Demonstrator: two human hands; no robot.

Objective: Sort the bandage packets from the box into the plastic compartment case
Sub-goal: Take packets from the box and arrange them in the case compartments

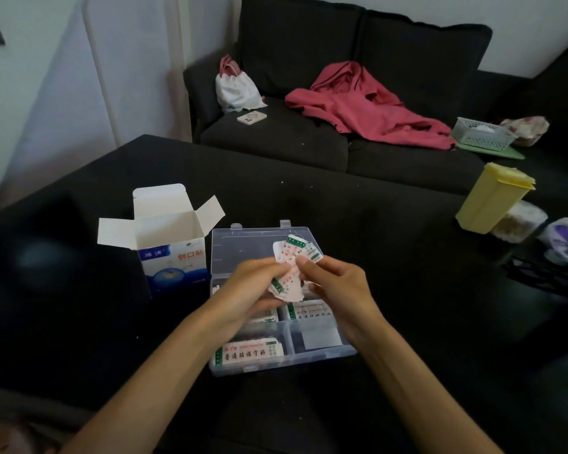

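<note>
Left hand (254, 283) and right hand (333, 283) both pinch a fanned bunch of white-green paper bandage packets (291, 265); clear plastic compartment case (243, 250) directly beneath, open white-blue cardboard box (174, 253) left of the grip.

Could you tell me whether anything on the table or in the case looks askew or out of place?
Only the yellow container at the table's right, which leans tilted against a clear tub rather than standing upright. Nothing looks spilled or damaged.
</note>
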